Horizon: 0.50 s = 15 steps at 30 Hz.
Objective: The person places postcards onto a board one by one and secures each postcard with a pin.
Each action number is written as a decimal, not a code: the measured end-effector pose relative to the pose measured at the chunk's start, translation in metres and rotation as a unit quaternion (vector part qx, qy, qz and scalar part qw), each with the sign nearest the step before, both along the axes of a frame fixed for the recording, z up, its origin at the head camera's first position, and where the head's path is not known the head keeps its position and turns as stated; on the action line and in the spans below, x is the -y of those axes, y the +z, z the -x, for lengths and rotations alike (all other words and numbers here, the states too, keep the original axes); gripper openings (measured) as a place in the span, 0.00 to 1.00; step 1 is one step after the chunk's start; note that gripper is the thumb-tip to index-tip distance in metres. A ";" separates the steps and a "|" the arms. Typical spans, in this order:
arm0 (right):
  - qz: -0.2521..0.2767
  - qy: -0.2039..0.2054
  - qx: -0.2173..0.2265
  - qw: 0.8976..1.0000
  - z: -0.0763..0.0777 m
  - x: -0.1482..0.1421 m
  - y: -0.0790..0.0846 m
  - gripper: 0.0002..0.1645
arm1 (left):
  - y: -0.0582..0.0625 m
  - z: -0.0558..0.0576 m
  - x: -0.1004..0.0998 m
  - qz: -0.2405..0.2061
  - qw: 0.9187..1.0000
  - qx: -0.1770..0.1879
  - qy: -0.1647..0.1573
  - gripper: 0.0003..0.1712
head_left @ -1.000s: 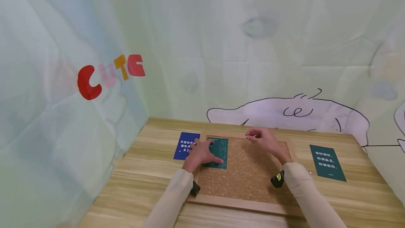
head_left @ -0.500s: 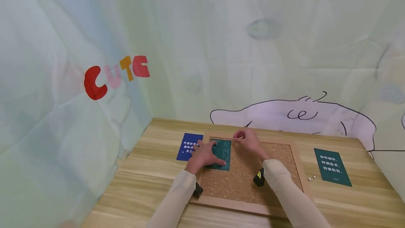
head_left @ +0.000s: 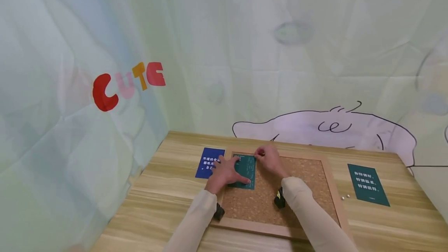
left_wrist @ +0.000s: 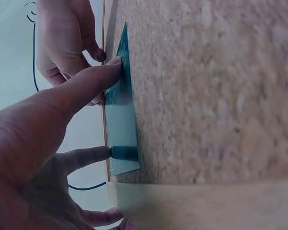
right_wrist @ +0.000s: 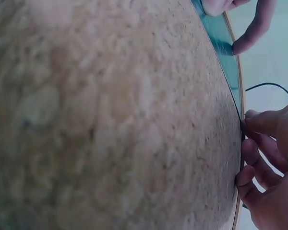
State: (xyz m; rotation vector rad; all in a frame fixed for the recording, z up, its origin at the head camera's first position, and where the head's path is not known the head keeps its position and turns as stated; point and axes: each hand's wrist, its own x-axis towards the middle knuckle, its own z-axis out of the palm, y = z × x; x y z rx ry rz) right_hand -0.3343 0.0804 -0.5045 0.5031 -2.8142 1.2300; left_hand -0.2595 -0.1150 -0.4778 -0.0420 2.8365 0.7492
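A green card (head_left: 249, 166) with white print lies at the upper left of a framed corkboard (head_left: 260, 205). My left hand (head_left: 224, 172) is spread over it; in the left wrist view the thumb and one finger press the card (left_wrist: 122, 120) flat, and other fingertips rest at the frame. At the card's upper right corner, my right hand (head_left: 271, 161) has thumb and forefinger together, pinching what seems a pushpin, almost wholly hidden by the fingertips. In the right wrist view the right hand (right_wrist: 273, 153) is low against the cork, beside the card's edge (right_wrist: 225, 52).
A blue card (head_left: 206, 162) with white writing lies left of the board, partly behind the left hand. Another green card (head_left: 368, 184) lies to the right on the wooden table (head_left: 147, 201). Two small white round pin heads (head_left: 345, 197) sit beside the board's right frame.
My right hand has moved left and slightly down across the board to the card's upper right corner. The left hand keeps pressing the card. The view has shifted slightly.
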 end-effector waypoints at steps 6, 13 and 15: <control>-0.017 -0.015 -0.028 0.999 -0.001 0.003 -0.001 0.04 | 0.000 0.003 -0.001 -0.003 1.000 -0.001 -0.007 0.58; -0.043 -0.011 -0.050 0.998 -0.003 0.004 -0.002 0.05 | -0.001 0.002 -0.001 -0.003 1.000 -0.001 -0.005 0.58; -0.048 -0.009 -0.045 0.998 -0.003 0.005 -0.002 0.06 | 0.000 0.001 0.000 -0.001 1.000 -0.001 -0.004 0.58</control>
